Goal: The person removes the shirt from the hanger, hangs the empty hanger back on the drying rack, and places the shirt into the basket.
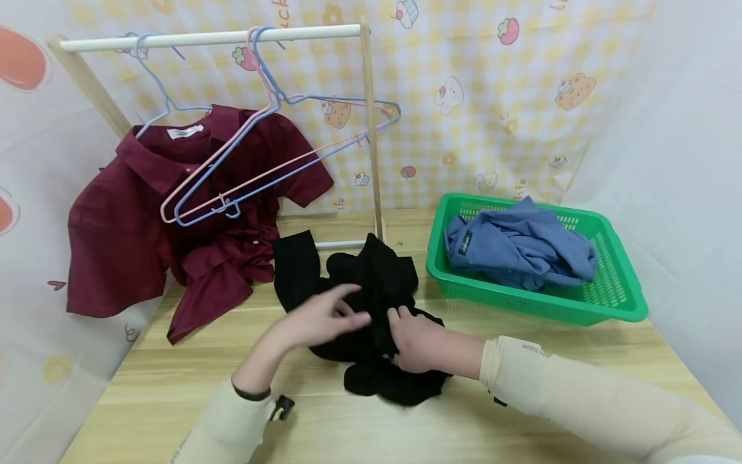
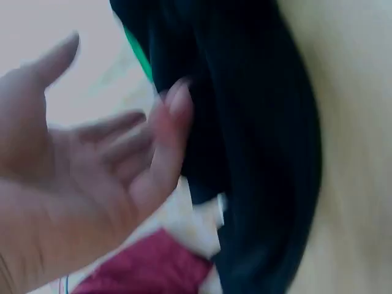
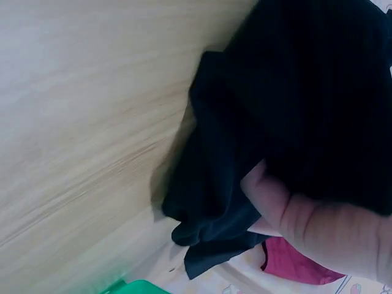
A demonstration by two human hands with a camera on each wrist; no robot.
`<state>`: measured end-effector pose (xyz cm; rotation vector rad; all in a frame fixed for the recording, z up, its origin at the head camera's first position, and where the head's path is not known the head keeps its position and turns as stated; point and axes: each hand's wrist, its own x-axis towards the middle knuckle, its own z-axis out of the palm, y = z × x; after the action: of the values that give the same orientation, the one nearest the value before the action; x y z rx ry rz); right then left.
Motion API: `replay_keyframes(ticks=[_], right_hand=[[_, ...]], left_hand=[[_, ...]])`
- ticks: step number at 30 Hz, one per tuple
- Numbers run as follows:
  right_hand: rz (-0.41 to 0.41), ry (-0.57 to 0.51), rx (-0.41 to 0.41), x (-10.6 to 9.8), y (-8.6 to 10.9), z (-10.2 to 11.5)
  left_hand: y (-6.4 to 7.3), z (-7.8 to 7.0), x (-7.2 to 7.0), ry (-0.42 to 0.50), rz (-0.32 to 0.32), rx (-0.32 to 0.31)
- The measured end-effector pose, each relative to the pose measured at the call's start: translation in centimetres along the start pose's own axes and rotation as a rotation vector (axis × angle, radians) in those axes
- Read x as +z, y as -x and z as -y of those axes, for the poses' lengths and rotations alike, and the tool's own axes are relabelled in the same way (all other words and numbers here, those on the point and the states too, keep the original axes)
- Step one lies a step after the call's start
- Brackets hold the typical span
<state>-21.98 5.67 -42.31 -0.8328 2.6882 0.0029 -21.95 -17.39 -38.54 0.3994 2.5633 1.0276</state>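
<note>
A crumpled black shirt [image 1: 371, 290] lies on the wooden table in the head view, with a small button near its middle. My right hand [image 1: 418, 341] grips a fold of it, fingers curled into the cloth. In the right wrist view the thumb [image 3: 272, 196] presses on the black fabric, the other fingers hidden. My left hand [image 1: 324, 319] hovers over the shirt's left part, fingers spread and slightly bent, holding nothing. The left wrist view shows the left palm [image 2: 79, 184] turned up beside the hanging black cloth [image 2: 245, 122], blurred.
A maroon shirt [image 1: 145, 232] hangs at the left from a blue hanger [image 1: 158, 84] on a rack [image 1: 220, 38]. A pink hanger [image 1: 232, 145] and another blue hanger [image 1: 324, 158] hang beside it. At the right, a green basket [image 1: 628, 283] holds a blue garment [image 1: 522, 241].
</note>
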Motion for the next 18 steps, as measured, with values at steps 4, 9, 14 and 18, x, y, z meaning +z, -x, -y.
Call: replay_keyframes(ticks=[4,9,14,18], right_hand=[[0.037,0.002,-0.019,-0.4,0.8,-0.2],[0.068,-0.006,-0.046,-0.6,1.2,-0.9],[0.108,-0.001,-0.08,-1.1,1.7,-1.2],[0.126,0.058,-0.123,-1.1,2.1,-1.3]], left_hand=[[-1.2,2.1,-2.3,-0.278,-0.269,-0.174],[-2.1,4.0,-3.5,-0.348,-0.192,-0.348],[-2.8,4.7,-3.3,-0.286,-0.099,-0.335],[-3.5,5.5,-3.0,-0.303,-0.147,-0.315]])
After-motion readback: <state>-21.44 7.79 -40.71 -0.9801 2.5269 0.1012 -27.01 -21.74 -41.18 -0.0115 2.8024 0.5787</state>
